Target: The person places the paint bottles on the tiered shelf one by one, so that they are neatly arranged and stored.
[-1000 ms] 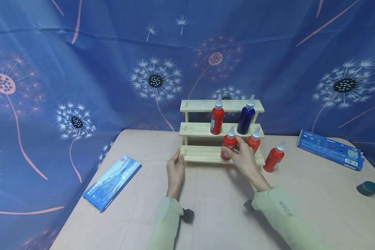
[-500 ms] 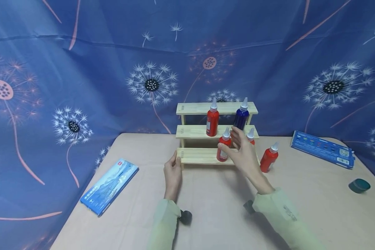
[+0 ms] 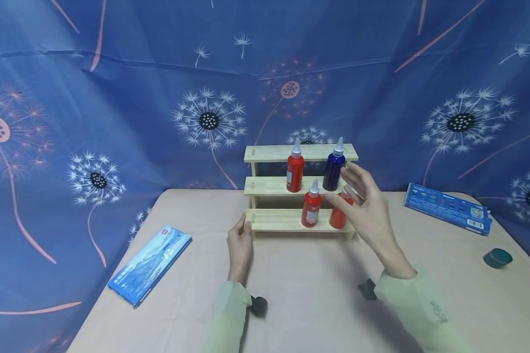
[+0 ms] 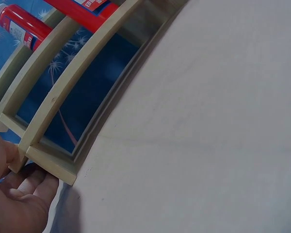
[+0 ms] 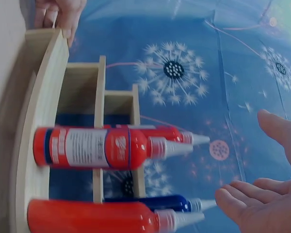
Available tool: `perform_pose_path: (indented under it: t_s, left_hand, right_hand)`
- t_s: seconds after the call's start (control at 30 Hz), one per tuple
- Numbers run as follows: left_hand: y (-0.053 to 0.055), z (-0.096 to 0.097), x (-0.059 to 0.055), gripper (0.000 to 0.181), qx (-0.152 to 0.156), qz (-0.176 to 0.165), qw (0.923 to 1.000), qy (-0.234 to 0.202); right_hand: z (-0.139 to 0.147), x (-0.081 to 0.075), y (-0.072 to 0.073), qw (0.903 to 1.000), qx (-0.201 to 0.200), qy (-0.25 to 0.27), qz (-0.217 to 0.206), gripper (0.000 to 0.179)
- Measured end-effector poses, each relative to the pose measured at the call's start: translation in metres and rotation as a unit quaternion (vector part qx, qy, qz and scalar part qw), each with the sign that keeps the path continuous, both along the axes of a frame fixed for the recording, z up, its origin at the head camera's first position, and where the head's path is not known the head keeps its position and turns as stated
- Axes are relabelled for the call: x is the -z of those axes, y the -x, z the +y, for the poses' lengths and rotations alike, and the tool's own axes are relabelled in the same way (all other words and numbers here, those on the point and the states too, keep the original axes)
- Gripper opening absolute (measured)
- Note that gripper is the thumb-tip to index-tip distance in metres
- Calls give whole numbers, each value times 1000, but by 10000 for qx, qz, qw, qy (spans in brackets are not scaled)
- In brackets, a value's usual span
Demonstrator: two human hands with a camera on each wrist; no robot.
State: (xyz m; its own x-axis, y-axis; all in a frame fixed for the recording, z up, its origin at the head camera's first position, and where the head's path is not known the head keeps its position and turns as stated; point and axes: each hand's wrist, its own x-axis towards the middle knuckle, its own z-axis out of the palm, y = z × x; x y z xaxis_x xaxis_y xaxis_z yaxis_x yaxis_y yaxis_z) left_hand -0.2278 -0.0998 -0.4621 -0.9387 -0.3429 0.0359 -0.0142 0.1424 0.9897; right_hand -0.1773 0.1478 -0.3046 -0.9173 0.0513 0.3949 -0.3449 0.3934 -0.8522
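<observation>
In the head view, my left hand (image 3: 240, 249) holds the left end of the lowest board of a three-tier wooden rack (image 3: 265, 219). The left wrist view shows its thumb over the board and fingers below. My right hand (image 3: 371, 215) is spread, in front of the rack's right end, with nothing in its grasp. Two red squeeze bottles with pointed caps stand on the lowest board: one left (image 3: 311, 208), one right (image 3: 338, 215), partly covered by the right hand. A red bottle (image 3: 294, 171) and a dark blue bottle (image 3: 333, 171) stand on the middle board.
A flat blue box (image 3: 150, 264) lies on the left of the table (image 3: 300, 294), another blue box (image 3: 446, 207) at the back right. A small dark green round object (image 3: 497, 258) sits at the right. Behind hangs a blue dandelion cloth (image 3: 159, 98).
My right hand has let go of the left red bottle on the lowest board and drawn away to the right. It now hides the red bottle beside the rack. My left hand stays put.
</observation>
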Motion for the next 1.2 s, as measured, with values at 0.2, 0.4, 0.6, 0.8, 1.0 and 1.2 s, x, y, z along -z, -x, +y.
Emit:
perform_pose_path:
  t_s: [0.2,0.4,0.6,0.8,1.0,1.2]
  left_hand:
    - [0,-1,-1,39,15,-34,10000,-19]
    - [0,-1,-1,40,30,-18,10000,-6]
    - [0,-1,-2,40,39,-60,10000,-28]
    - [-1,-1,-2,40,16,-49,10000,4]
    - [-1,-1,-3,40,1,-48,10000,18]
    - [-1,-1,-2,40,9,-22,10000,7]
  right_hand:
    - [22,-1,-6,9991,381,-155,112,74]
    - [51,6,-7,9948,986,-224,103,71]
    - [77,23,-6,9887,1445,-233,-311,72]
    - [97,46,-3,9825,1633,-280,-856,74]
    - [107,75,5,9835,1380,-337,-1119,77]
    - [109,96,12,9810,1176,-260,-1520,82]
